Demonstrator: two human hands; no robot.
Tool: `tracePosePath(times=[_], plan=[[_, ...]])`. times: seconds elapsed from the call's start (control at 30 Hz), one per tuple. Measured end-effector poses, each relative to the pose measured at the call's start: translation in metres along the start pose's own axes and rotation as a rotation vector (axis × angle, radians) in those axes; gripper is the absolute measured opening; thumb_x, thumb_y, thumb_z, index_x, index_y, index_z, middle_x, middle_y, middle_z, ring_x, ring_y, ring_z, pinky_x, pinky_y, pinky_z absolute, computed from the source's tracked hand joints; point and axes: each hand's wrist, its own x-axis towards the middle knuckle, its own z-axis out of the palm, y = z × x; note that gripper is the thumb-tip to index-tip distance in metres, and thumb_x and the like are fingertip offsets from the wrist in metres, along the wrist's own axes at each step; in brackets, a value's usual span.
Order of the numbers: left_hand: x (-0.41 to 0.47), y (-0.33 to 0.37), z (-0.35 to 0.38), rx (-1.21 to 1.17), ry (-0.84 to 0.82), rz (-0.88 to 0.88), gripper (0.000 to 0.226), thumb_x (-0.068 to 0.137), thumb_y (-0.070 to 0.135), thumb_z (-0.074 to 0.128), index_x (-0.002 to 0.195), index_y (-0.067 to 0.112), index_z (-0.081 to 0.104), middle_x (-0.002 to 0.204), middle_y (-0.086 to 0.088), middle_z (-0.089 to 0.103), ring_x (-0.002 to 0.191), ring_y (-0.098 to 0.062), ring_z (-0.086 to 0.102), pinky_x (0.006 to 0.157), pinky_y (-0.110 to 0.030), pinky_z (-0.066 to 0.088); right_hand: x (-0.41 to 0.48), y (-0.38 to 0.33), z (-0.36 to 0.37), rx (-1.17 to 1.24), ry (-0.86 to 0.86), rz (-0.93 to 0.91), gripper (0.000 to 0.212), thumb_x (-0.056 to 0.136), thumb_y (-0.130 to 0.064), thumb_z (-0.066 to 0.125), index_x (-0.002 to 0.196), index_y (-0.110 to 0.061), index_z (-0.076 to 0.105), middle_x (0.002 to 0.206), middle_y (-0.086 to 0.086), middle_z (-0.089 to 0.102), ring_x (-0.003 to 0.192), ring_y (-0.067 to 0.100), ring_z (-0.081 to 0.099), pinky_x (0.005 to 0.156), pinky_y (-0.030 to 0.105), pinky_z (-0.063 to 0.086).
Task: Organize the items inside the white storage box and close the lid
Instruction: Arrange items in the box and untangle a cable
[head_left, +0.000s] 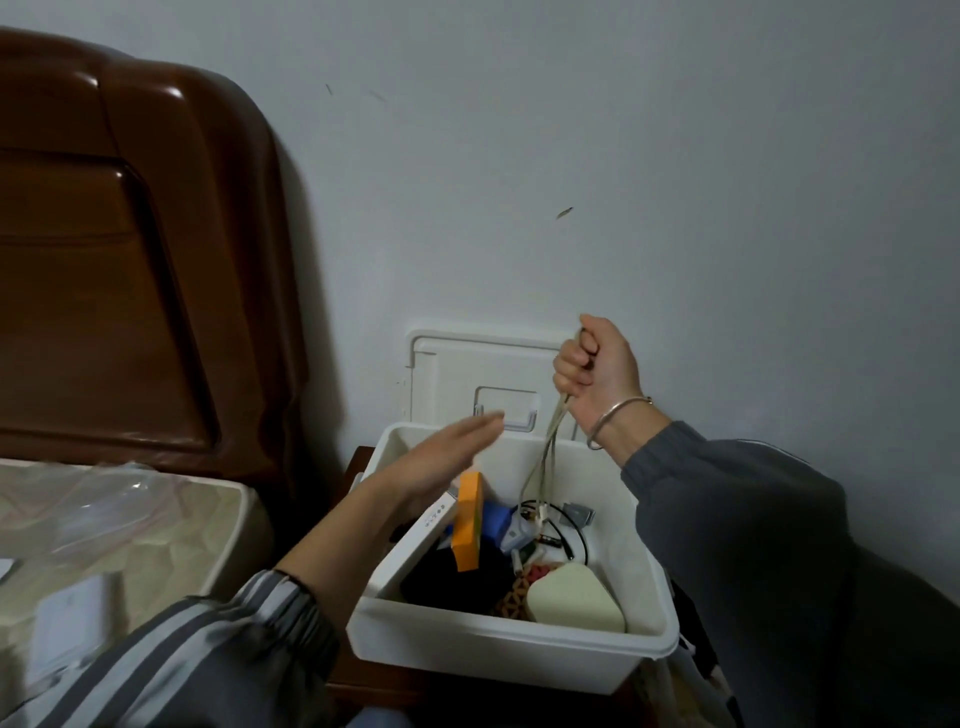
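Head view, looking down. Reaching in from the lower left in a striped grey sleeve (208, 649) and from the right in a dark grey sleeve (753, 545). Showing the white storage box (498, 644) standing open on a dark wooden desk (363, 691). Showing inside it, nearest first: a cream rounded pad (576, 597), a black bundle (452, 577), a long white carton (415, 545) leaning on the left wall, an orange box (467, 519) propped upright, a blue piece (496, 522), then a black cable (566, 535) and a grey adapter (579, 514) toward the back. Holding the left hand (441, 462) flat and open, fingers straight, above the box's left side, gripping nothing. Clenching the right hand (597, 374), higher and farther back, in a fist round a pale cable (545, 457), letting its strands hang down into the box. Wearing a silver bangle (618, 415) at that wrist. Showing the lid (478, 379) standing upright against the grey wall (675, 182) behind the box. Showing, to the left, a bed (156, 519) with a clear plastic bag (104, 499) on it and a brown headboard (130, 260) behind.
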Motion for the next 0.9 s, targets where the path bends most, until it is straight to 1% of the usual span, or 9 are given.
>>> tracePosePath(times=[0.1, 0.2, 0.27, 0.37, 0.43, 0.53, 0.6, 0.77, 0.9], plan=[[0.003, 0.023, 0.025, 0.072, -0.093, 0.120, 0.063, 0.087, 0.064, 0.048, 0.140, 0.031, 0.044, 0.141, 0.013, 0.049, 0.130, -0.002, 0.041, 0.109, -0.029, 0.029, -0.004, 0.013, 0.014, 0.026, -0.030, 0.000, 0.043, 0.094, -0.021, 0.039, 0.053, -0.019, 0.028, 0.038, -0.006, 0.030, 0.027, 0.006, 0.019, 0.029, 0.011, 0.014], [0.005, 0.016, 0.046, -0.008, -0.150, 0.100, 0.040, 0.100, 0.043, 0.040, 0.118, 0.010, 0.056, 0.081, 0.000, 0.063, 0.080, -0.013, 0.063, 0.084, -0.026, 0.048, 0.007, 0.009, 0.010, 0.163, 0.025, -0.038, 0.050, 0.094, -0.021, 0.036, 0.044, -0.019, 0.032, 0.036, -0.006, 0.030, 0.025, 0.006, 0.020, 0.029, 0.010, 0.014], [0.003, 0.007, 0.045, -0.150, -0.111, 0.111, 0.031, 0.102, 0.035, 0.038, 0.098, 0.012, 0.058, 0.059, 0.005, 0.038, 0.051, -0.009, 0.038, 0.052, -0.018, 0.041, 0.019, 0.001, -0.008, 0.238, 0.090, -0.055, 0.059, 0.095, -0.021, 0.034, 0.035, -0.020, 0.035, 0.034, -0.005, 0.032, 0.024, 0.007, 0.023, 0.029, 0.010, 0.016], [0.002, 0.000, 0.025, -0.201, -0.020, 0.108, 0.030, 0.102, 0.033, 0.040, 0.084, 0.018, 0.059, 0.052, 0.011, 0.033, 0.044, -0.005, 0.024, 0.038, -0.014, 0.025, 0.026, 0.010, -0.048, 0.144, 0.161, 0.001, 0.053, 0.095, -0.019, 0.037, 0.042, -0.018, 0.038, 0.039, -0.001, 0.043, 0.033, 0.010, 0.041, 0.043, 0.015, 0.038], [0.002, -0.001, 0.006, -0.065, 0.049, 0.080, 0.031, 0.101, 0.033, 0.043, 0.078, 0.019, 0.060, 0.050, 0.011, 0.034, 0.043, -0.006, 0.025, 0.036, -0.015, 0.024, 0.027, 0.028, -0.081, -0.119, 0.145, 0.133, 0.041, 0.096, -0.019, 0.042, 0.055, -0.014, 0.044, 0.055, 0.005, 0.060, 0.058, 0.017, 0.062, 0.067, 0.030, 0.051], [0.004, -0.001, -0.024, 0.472, 0.095, 0.017, 0.034, 0.099, 0.035, 0.046, 0.073, 0.021, 0.063, 0.055, 0.008, 0.042, 0.047, -0.008, 0.037, 0.041, -0.016, 0.031, 0.022, 0.044, -0.117, -1.048, 0.074, 0.327, 0.024, 0.095, -0.028, 0.050, 0.082, -0.012, 0.061, 0.095, 0.008, 0.067, 0.094, 0.025, 0.063, 0.082, 0.034, 0.046], [0.008, 0.000, -0.038, 0.868, 0.060, -0.020, 0.034, 0.099, 0.031, 0.045, 0.073, 0.018, 0.063, 0.065, 0.006, 0.051, 0.061, -0.010, 0.048, 0.054, -0.020, 0.039, 0.022, 0.050, -0.123, -1.496, 0.017, 0.162, 0.023, 0.095, -0.027, 0.051, 0.094, -0.009, 0.066, 0.098, 0.004, 0.061, 0.098, 0.025, 0.059, 0.085, 0.034, 0.043], [0.022, 0.012, -0.036, 1.147, -0.011, -0.023, 0.035, 0.101, 0.029, 0.040, 0.083, 0.013, 0.065, 0.087, -0.005, 0.060, 0.085, -0.022, 0.056, 0.078, -0.033, 0.042, 0.003, 0.075, -0.061, -1.615, -0.483, -0.220, 0.042, 0.086, -0.025, 0.068, 0.125, -0.012, 0.061, 0.119, 0.005, 0.061, 0.107, 0.019, 0.056, 0.089, 0.017, 0.038], [0.024, 0.025, -0.036, 1.031, -0.022, 0.072, 0.034, 0.101, 0.032, 0.042, 0.081, 0.015, 0.063, 0.074, 0.007, 0.054, 0.070, -0.007, 0.050, 0.062, -0.021, 0.036, 0.003, 0.085, -0.033, -1.767, -0.508, -0.381, 0.022, 0.086, -0.025, 0.065, 0.096, -0.006, 0.067, 0.091, 0.011, 0.065, 0.083, 0.021, 0.056, 0.066, 0.025, 0.033]])
